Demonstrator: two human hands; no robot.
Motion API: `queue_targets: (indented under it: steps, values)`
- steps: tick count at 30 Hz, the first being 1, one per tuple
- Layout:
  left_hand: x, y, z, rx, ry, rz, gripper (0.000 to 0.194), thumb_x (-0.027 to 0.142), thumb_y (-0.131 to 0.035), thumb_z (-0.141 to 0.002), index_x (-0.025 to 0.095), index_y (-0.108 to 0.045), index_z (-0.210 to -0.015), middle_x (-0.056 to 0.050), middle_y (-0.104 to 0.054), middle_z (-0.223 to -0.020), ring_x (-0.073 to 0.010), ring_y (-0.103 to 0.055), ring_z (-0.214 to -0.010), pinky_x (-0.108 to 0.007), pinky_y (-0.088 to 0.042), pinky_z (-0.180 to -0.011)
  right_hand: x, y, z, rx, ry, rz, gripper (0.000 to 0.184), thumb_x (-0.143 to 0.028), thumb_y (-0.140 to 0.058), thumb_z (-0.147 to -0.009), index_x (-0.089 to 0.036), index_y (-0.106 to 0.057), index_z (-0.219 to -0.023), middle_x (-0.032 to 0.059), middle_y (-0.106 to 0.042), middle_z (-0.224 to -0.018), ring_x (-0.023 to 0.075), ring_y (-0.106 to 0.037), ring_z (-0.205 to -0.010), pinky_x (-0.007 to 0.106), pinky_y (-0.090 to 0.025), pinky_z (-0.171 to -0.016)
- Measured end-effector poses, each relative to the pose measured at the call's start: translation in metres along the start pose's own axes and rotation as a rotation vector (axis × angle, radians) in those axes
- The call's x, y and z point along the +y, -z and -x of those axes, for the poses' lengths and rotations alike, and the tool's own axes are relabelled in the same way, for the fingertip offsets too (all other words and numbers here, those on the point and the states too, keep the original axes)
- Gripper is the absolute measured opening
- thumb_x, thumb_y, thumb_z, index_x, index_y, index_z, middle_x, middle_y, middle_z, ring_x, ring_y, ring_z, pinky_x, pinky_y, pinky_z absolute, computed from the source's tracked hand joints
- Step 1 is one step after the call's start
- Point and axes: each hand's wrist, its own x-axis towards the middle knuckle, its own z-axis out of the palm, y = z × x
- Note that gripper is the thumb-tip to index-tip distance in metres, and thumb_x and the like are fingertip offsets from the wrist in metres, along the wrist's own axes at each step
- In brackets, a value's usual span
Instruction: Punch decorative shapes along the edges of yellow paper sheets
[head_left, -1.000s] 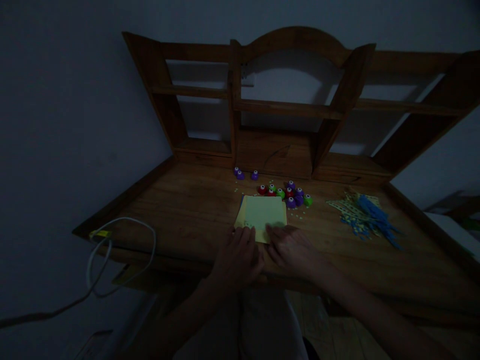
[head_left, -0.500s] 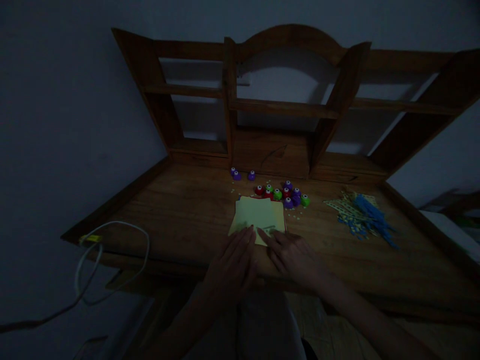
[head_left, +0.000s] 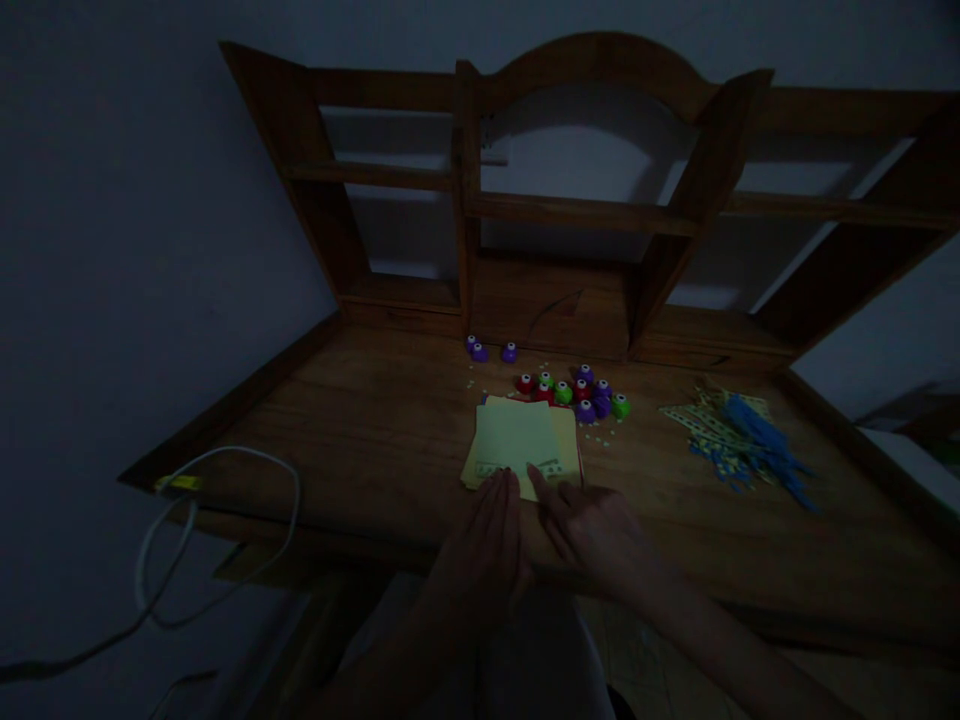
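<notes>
A pale green-yellow paper sheet (head_left: 517, 432) lies on a small stack of yellow paper (head_left: 571, 440) at the desk's front, slightly askew. Small dark dots run along its lower part, and a short dark strip lies beside my right index finger. My left hand (head_left: 487, 545) rests at the stack's front edge, its fingers stretched out side by side, tips touching the paper. With its index finger extended onto the sheet, my right hand (head_left: 592, 525) lies at the lower right corner; its other fingers are loosely bent and partly hidden in the dim light.
Behind the stack sit several red, green and purple punches (head_left: 562, 392) with eye-like tops, small paper bits around them. To the right lies a pile of blue and yellow paper strips (head_left: 750, 435). A white cable (head_left: 294, 490) loops over the left edge; a wooden shelf (head_left: 547, 210) stands behind.
My left hand has drawn slightly back toward the front edge, uncovering more of the dotted lower part of the sheet. My right index finger stays on the paper. The view has shifted a little.
</notes>
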Motion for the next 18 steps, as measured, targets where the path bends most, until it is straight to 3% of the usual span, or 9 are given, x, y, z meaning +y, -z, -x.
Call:
queue_targets:
  steps: [4, 9, 13, 16, 18]
  values:
    - [-0.001, 0.002, 0.004, 0.001, 0.033, -0.03, 0.062, 0.03, -0.039, -0.088, -0.002, -0.031, -0.141, -0.024, -0.036, -0.145, -0.0338, -0.029, -0.137, -0.046, -0.032, -0.11, 0.005, -0.003, 0.008, 0.028, -0.017, -0.005, 0.053, -0.025, -0.042, -0.091, -0.012, -0.035, -0.142, 0.0132, -0.067, -0.091, 0.025, -0.062, -0.081, 0.032, -0.043, -0.058]
    - [-0.002, 0.002, 0.008, 0.017, 0.082, -0.048, 0.066, 0.028, -0.039, -0.086, -0.002, -0.026, -0.142, -0.025, -0.035, -0.145, -0.0344, -0.032, -0.136, -0.048, -0.034, -0.109, 0.009, -0.004, 0.018, 0.087, -0.089, -0.046, 0.051, -0.026, -0.041, -0.092, -0.014, -0.038, -0.141, 0.0124, -0.066, -0.088, 0.0211, -0.061, -0.069, 0.029, -0.043, -0.054]
    - [-0.006, 0.001, 0.016, 0.064, 0.15, -0.008, 0.065, 0.025, -0.041, -0.086, 0.001, -0.025, -0.143, -0.024, -0.037, -0.144, -0.0337, -0.033, -0.135, -0.048, -0.037, -0.107, 0.011, -0.006, 0.022, 0.103, -0.106, -0.145, 0.051, -0.026, -0.041, -0.092, -0.016, -0.037, -0.142, 0.0114, -0.066, -0.09, 0.0214, -0.063, -0.073, 0.029, -0.047, -0.058]
    - [-0.022, 0.008, 0.02, 0.14, 0.211, 0.111, 0.059, 0.024, -0.044, -0.088, 0.009, -0.029, -0.143, -0.018, -0.044, -0.141, -0.0284, -0.038, -0.133, -0.044, -0.039, -0.106, 0.019, -0.006, 0.027, 0.157, -0.14, -0.328, 0.049, -0.029, -0.042, -0.093, -0.02, -0.039, -0.141, 0.0106, -0.067, -0.101, 0.0226, -0.065, -0.083, 0.032, -0.051, -0.069]
    - [-0.037, 0.017, 0.016, 0.206, 0.304, 0.22, 0.05, 0.022, -0.042, -0.091, 0.019, -0.035, -0.141, -0.011, -0.044, -0.142, -0.0249, -0.04, -0.132, -0.044, -0.038, -0.107, 0.028, -0.001, 0.03, 0.262, -0.217, -0.473, 0.045, -0.03, -0.044, -0.093, -0.023, -0.042, -0.137, 0.01, -0.065, -0.11, 0.0224, -0.064, -0.091, 0.034, -0.051, -0.076]
